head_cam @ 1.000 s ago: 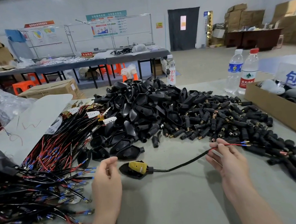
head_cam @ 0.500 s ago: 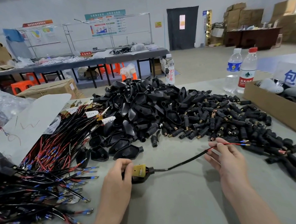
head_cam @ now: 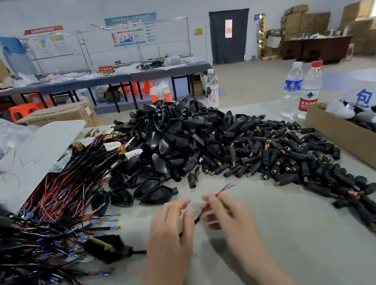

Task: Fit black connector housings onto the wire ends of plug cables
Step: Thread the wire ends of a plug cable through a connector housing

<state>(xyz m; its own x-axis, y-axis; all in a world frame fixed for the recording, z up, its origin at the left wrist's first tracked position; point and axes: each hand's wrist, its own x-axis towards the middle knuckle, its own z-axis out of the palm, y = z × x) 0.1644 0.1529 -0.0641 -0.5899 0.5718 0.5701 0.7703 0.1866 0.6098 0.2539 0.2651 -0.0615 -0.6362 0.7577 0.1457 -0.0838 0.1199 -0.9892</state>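
The grey worktop (head_cam: 283,236) carries, across its far middle, a big heap of black connector housings (head_cam: 175,139), which thins out to the right into smaller barrel connectors (head_cam: 287,155). The left side is covered by a tangle of cables (head_cam: 51,213) with red and black leads. A cardboard box (head_cam: 352,140) sits at the right edge, with 2 water bottles (head_cam: 292,88) behind it.

Near the front edge lies 1 plug cable (head_cam: 198,219), its plug (head_cam: 105,248) resting against the tangle. Its black sheath passes under the left hand (head_cam: 170,236) and rises between both hands. The left fingers are curled on the sheath and seem to pinch it, though blur softens this. The right hand (head_cam: 231,216) pinches the red leads just past the sheath.

The wire ends (head_cam: 229,185) stick out beyond the right fingers, and the cable's long axis slants away toward the far right. The nearest loose housing (head_cam: 157,194) lies just beyond the left hand, left of the wire tips, with its neck pointing right. My judgement: the left hand is nearer and would fetch it while the right keeps the leads steady.
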